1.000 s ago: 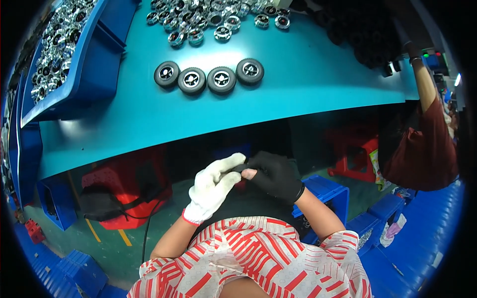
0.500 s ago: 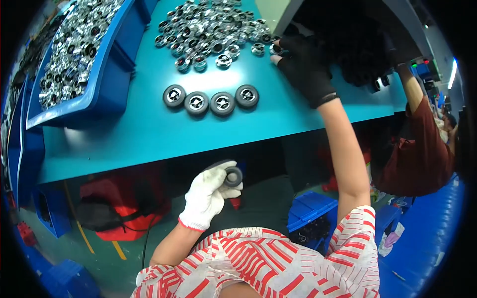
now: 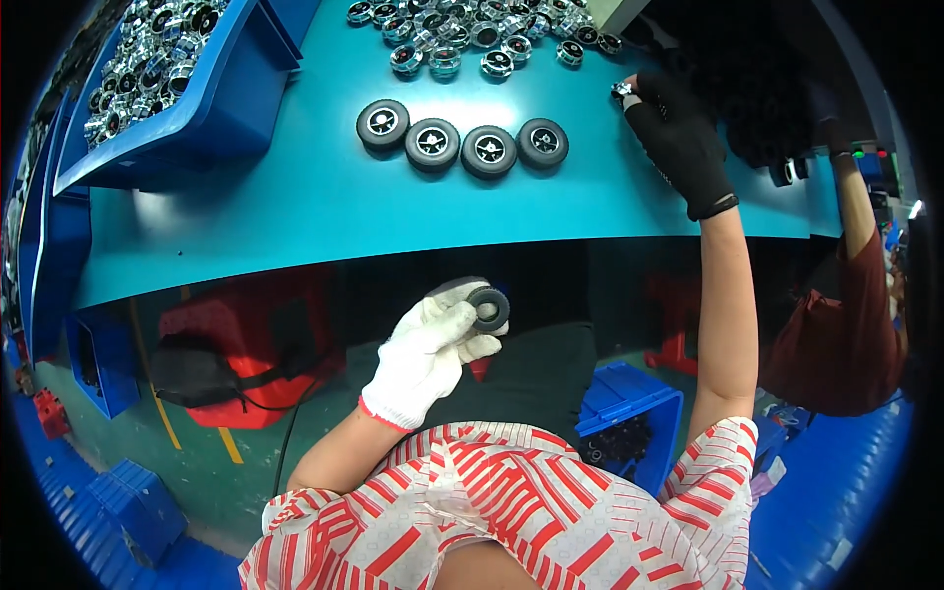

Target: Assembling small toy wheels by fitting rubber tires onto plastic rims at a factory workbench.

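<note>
One second earlier both hands met below the near edge of the teal table (image 3: 295, 216), together at a small black tyre (image 3: 489, 308). Since then the right hand (image 3: 678, 138), in a black glove, has left the tyre and reached up across the table to its far right part, where its fingertips now close on a small chrome hub (image 3: 622, 90). The left hand (image 3: 428, 349), in a white glove, now holds the tyre alone below the table edge.
</note>
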`<state>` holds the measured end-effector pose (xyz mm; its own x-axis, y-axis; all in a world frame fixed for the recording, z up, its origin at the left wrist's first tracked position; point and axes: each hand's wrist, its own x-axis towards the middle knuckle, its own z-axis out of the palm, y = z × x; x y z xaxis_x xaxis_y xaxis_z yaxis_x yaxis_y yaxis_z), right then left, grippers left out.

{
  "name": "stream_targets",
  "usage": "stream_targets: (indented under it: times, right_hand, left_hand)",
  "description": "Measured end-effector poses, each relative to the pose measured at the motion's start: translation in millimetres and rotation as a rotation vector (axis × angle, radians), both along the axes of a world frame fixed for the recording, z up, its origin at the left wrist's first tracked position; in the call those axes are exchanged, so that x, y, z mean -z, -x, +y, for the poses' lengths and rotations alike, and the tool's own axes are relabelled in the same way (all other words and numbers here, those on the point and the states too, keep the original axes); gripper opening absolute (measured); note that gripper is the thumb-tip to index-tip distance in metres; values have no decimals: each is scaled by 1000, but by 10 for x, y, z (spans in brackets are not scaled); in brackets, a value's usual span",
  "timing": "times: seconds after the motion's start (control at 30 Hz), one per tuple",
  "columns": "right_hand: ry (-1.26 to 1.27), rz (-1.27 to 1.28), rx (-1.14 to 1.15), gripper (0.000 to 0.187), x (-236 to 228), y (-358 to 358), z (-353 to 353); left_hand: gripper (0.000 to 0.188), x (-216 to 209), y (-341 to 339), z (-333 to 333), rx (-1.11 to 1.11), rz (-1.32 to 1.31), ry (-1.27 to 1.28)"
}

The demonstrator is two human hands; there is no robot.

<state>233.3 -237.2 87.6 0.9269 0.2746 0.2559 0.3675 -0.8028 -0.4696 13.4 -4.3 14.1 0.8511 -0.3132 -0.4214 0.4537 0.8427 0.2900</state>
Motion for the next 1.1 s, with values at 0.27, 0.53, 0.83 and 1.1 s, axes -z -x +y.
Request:
stream_targets:
  times: [0.27,0.53,0.83,1.1]
  right_hand:
    - [188,-91,-58,27,-50,-205,-95]
    - [191,-163,-49,30,18,-95,-121]
    - [-303,42,-254,30,-144,791,219]
    - [-234,292,-342,30,264,1800,474]
  left_hand:
    - [46,-35,16,-22,16,13,-35]
    - [39,-81,28,-19,10,26,-7]
    - [36,48,80,-18,-19,39,-25]
    - [29,67,103,-168,-46,20,-79]
